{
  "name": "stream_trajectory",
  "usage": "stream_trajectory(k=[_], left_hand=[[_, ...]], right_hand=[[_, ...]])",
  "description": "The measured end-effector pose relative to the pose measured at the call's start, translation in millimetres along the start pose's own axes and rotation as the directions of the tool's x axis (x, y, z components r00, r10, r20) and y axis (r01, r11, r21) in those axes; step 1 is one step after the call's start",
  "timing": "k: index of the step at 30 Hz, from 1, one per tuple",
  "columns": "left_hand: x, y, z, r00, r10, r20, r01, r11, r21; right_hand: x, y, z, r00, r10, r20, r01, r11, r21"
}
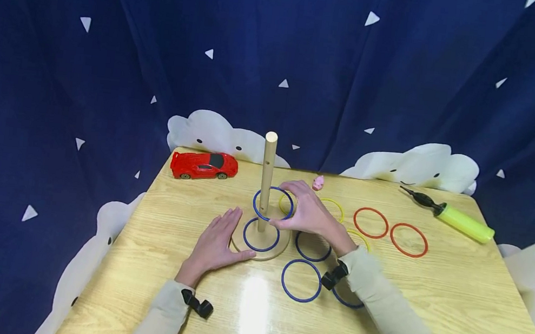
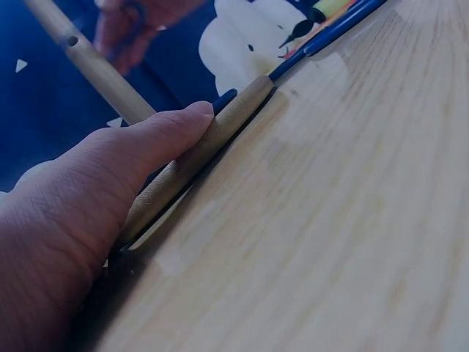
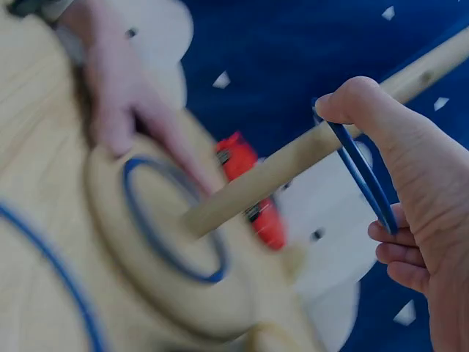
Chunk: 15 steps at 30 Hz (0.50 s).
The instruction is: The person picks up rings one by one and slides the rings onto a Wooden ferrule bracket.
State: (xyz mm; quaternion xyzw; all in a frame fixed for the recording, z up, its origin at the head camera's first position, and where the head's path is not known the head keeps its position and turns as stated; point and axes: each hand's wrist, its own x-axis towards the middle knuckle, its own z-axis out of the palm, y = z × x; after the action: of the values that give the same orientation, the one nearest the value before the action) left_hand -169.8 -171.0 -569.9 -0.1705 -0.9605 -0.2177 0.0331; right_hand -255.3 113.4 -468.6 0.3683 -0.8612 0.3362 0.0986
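Note:
My right hand (image 1: 304, 209) pinches a blue ring (image 3: 366, 176) between thumb and fingers. That ring encircles the upright wooden post (image 1: 269, 162), partway up, as the right wrist view shows. Lower down, another blue ring (image 1: 259, 251) lies around the post's foot on the round wooden base (image 1: 284, 243). My left hand (image 1: 215, 246) rests at the base's left side with fingers straight. Its thumb presses on the base rim, seen close up in the left wrist view.
Several blue rings (image 1: 299, 301) lie right of the base, some partly behind my right arm. Yellow rings (image 1: 337, 202) and two red rings (image 1: 407, 255) lie farther right. A red toy car (image 1: 204, 166), pink pig figure (image 1: 318, 182) and green hand pump (image 1: 466, 223) lie toward the back.

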Motion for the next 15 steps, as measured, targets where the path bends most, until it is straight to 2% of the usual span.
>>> stream_trajectory(k=[6, 15], left_hand=[[-0.9, 0.2, -0.8, 0.999, -0.02, 0.025, 0.02, 1.0, 0.003], [1.9, 1.0, -0.6, 1.0, -0.012, 0.012, 0.012, 1.0, 0.006]], right_hand=[[-15, 21, 27.0, 0.999, 0.038, 0.027, -0.037, 0.999, -0.033], [-31, 34, 47.5, 0.998, 0.043, 0.043, -0.038, 0.994, -0.105]])
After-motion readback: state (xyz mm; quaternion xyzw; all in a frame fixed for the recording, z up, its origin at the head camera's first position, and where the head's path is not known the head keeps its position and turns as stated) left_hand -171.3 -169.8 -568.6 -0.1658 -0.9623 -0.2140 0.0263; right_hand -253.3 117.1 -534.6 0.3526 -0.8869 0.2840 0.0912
